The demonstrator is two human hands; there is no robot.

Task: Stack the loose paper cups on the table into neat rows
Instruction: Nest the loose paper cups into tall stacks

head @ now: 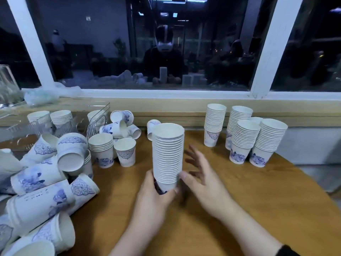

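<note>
Paper cup stack (167, 154), no legible writing, in left hand (156, 193).

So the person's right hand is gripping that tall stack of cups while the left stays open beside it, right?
Not quite: the hands are swapped. In the head view, the left hand grips the tall stack of cups at its base, while the right hand stays open beside it.
</note>
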